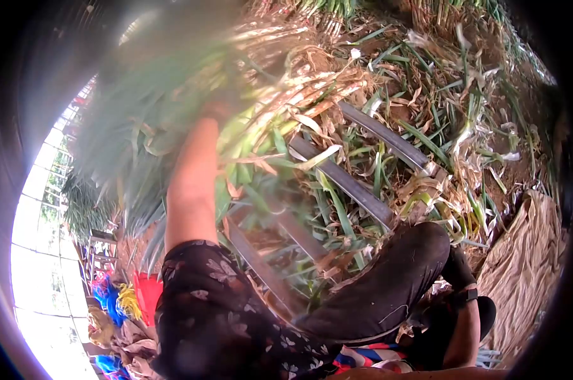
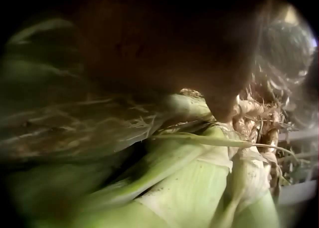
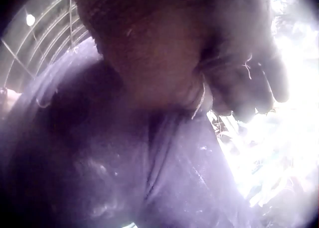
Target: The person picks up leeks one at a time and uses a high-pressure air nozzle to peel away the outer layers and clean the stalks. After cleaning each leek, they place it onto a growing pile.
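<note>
In the head view my left hand [image 1: 223, 104] is blurred among the leaves and pale stems of a bunch of long green stalks [image 1: 255, 126]. In the left wrist view that hand [image 2: 174, 48] is dark, with a fingertip bent down against the stalks [image 2: 194, 180]; leaves and shadow hide its other fingers. My right hand [image 1: 457, 269], dark with a band at the wrist, rests beside the bent knee [image 1: 419, 253]. In the right wrist view the fingers of this hand [image 3: 199, 53] hang loosely curled against the trouser cloth [image 3: 164, 158], holding nothing.
Dark metal bars [image 1: 388, 136] lie across the leaf-strewn ground in front of the legs. More bunches [image 1: 324, 12] stand at the top. A crumpled brown cloth [image 1: 521, 266] lies at the right, and a red item [image 1: 148, 294] at the lower left.
</note>
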Motion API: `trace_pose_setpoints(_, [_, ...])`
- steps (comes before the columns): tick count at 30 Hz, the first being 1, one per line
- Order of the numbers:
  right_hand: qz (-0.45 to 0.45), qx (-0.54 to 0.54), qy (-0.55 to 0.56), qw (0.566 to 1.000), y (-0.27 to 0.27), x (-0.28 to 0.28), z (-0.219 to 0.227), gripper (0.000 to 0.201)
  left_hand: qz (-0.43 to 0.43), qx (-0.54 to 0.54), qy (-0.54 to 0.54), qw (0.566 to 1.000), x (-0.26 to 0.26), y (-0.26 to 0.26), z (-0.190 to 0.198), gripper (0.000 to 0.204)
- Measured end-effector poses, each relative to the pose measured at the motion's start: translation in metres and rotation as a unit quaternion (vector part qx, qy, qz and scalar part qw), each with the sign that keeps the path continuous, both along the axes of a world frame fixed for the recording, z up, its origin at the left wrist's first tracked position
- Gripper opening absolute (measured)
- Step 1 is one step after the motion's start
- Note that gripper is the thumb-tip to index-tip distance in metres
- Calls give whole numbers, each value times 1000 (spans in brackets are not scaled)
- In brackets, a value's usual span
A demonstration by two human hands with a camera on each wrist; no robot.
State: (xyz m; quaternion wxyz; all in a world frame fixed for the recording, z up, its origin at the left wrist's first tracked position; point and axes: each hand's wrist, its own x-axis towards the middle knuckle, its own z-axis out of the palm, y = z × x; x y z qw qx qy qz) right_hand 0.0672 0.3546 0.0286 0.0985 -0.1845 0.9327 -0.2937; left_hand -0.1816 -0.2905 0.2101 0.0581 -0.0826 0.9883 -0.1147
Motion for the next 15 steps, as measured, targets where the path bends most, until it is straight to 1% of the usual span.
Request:
trace_pose_setpoints(1, [-25, 22, -1, 999, -3, 1, 1, 10, -20, 13, -23, 999, 3, -4, 0, 102])
trace_pose_setpoints(2, [-50, 43, 1, 998, -5, 0, 0, 10, -6, 16, -3, 1000, 2, -6, -1, 101])
trace_pose_setpoints(4, [-52, 36, 2, 998, 1, -1, -13, 8, 43, 31, -23, 998, 0, 2, 0, 91])
trace_pose_setpoints(5, [-53, 34, -2, 998, 6, 1, -22, 8, 76, 39, -66, 994, 6, 25, 18, 84])
trace_pose_setpoints(6, [-70, 23, -16, 997, 9, 3, -28, 8, 108, 47, -111, 987, 8, 40, 27, 79])
trace_pose_setpoints(7, [-87, 11, -30, 996, 8, 5, -27, 9, 101, 53, -102, 988, 6, 39, 19, 74])
trace_pose_setpoints(9, [-22, 90, 5, 996, 8, 0, -18, 9, 92, 63, -81, 990, 4, 27, 4, 65])
trace_pose_setpoints(10, [-7, 55, 25, 998, 15, -1, -27, 10, 63, 86, -70, 992, 8, 25, -3, 69])
trace_pose_setpoints(11, [-18, 6, 6, 1000, 22, -1, -45, 11, 33, 109, -60, 992, 14, 26, -9, 73])
trace_pose_setpoints(12, [-29, -42, -12, 999, 30, -2, -68, 12, 22, 59, -33, 997, 22, 37, -22, 68])
trace_pose_setpoints(13, [-13, 6, 17, 1000, 24, -4, -51, 13, 11, 9, -3, 1000, 24, 44, -35, 62])
trace_pose_setpoints(14, [3, 54, 47, 997, 16, -6, -30, 14, -11, 2, -38, 999, 20, 44, -53, 49])
trace_pose_setpoints(15, [-5, 48, 35, 998, 6, -7, -11, 15, -12, 12, 1, 1000, 32, 61, -58, 46])
